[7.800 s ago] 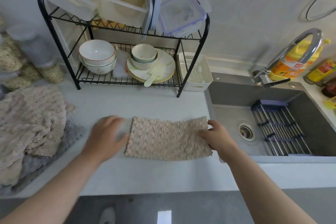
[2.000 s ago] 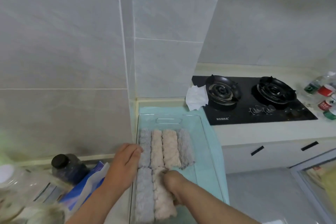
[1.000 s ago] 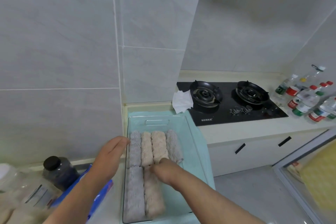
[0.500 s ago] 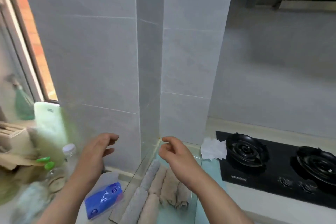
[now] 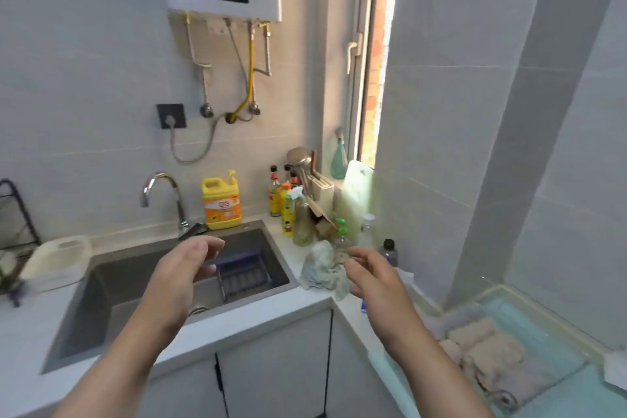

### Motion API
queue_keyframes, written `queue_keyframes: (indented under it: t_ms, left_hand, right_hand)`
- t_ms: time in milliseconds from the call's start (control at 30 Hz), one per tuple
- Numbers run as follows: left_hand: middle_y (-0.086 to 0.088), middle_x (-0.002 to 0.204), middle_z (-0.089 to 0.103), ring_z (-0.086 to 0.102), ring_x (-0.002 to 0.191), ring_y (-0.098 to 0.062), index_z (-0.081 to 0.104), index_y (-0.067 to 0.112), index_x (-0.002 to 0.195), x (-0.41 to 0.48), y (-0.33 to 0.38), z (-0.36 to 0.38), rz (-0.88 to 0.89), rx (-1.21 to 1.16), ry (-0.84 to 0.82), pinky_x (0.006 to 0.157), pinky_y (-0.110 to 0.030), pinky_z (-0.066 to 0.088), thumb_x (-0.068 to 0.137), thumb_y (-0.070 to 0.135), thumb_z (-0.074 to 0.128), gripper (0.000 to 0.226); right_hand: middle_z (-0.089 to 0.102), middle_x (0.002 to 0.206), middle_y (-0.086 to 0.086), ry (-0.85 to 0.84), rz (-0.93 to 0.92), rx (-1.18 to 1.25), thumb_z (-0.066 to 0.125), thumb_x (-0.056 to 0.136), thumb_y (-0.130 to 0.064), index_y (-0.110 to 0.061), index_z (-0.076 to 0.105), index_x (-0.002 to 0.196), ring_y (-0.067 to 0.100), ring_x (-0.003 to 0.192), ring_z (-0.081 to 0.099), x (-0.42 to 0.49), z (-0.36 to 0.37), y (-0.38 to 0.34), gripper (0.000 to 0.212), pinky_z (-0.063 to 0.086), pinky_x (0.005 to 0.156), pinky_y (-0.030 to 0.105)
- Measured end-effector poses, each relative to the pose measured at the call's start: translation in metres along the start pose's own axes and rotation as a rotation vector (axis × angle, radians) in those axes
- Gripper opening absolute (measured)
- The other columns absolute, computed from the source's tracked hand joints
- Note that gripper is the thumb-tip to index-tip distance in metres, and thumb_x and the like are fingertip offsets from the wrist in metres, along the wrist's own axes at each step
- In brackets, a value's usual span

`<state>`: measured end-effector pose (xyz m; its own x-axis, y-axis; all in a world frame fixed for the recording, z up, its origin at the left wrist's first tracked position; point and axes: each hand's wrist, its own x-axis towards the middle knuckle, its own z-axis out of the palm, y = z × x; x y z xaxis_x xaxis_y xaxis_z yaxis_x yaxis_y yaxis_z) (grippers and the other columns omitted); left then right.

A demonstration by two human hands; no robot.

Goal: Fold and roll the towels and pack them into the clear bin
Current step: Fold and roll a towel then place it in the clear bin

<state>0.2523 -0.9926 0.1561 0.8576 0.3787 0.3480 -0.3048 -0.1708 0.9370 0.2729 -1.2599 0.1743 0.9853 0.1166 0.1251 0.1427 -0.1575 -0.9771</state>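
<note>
Holds both hands out in the air, forearms reaching forward, palms turned half toward each other. Carries the left hand (image 5: 190,268) above the sink (image 5: 112,285), fingers loosely bent, thumb apart, gripping nothing. Carries the right hand (image 5: 373,278) just short of a crumpled cloth (image 5: 320,268) at its ten o'clock, fingers slack and spread, likewise empty. Has the rolled towels (image 5: 481,346) at five o'clock of the right hand, lying side by side in the clear bin (image 5: 539,326), with bare floor beyond them. Shows no loose towel in this view. Judges the towels light, soft and nubbly, not slippery, but apt to unroll if lifted by one end. Would take a roll round its middle, fingers over the loose edge, and a flat towel by two corners
</note>
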Motion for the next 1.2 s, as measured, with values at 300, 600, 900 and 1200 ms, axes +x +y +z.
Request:
queue_keyframes:
  t_ms: [300,600,900,1200]
  left_hand:
    - [-0.004,0.111,0.064,0.057,0.108,-0.022,0.064,0.021,0.104,-0.077,0.026,-0.234,-0.062,0.094,0.364,0.089,-0.039,0.048,0.102,0.021,0.042,0.023]
    - [-0.005,0.119,0.062,0.055,0.117,-0.026,0.065,0.020,0.103,-0.162,0.020,-0.469,-0.161,0.181,0.655,0.094,-0.044,0.045,0.096,0.024,0.051,0.016]
    - [-0.009,0.117,0.063,0.055,0.116,-0.026,0.067,0.020,0.096,-0.193,-0.025,-0.619,-0.320,0.203,0.841,0.097,-0.046,0.045,0.100,0.012,0.044,0.024]
    - [-0.009,0.109,0.063,0.056,0.108,-0.026,0.067,0.015,0.093,-0.132,-0.089,-0.702,-0.470,0.220,1.013,0.100,-0.048,0.045,0.099,0.011,0.046,0.023]
  right_hand:
    - [0.059,0.112,-0.016,-0.444,-0.148,-0.060,0.053,0.096,-0.030,-0.034,0.055,0.122,-0.003,0.105,0.053,-0.044,0.202,-0.048,0.027,0.042,0.083,0.017]
    - [0.059,0.114,-0.010,-0.729,-0.089,-0.006,0.053,0.095,-0.026,-0.034,0.052,0.124,0.000,0.101,0.055,-0.113,0.429,-0.074,0.030,0.044,0.086,0.020]
    - [0.057,0.114,-0.010,-0.919,0.042,-0.053,0.050,0.096,-0.031,-0.036,0.050,0.122,0.007,0.102,0.056,-0.136,0.590,-0.064,0.027,0.042,0.077,0.018]
    - [0.060,0.107,-0.007,-1.053,0.081,-0.068,0.052,0.095,-0.028,-0.032,0.052,0.125,0.010,0.092,0.058,-0.064,0.757,-0.042,0.031,0.044,0.073,0.021]
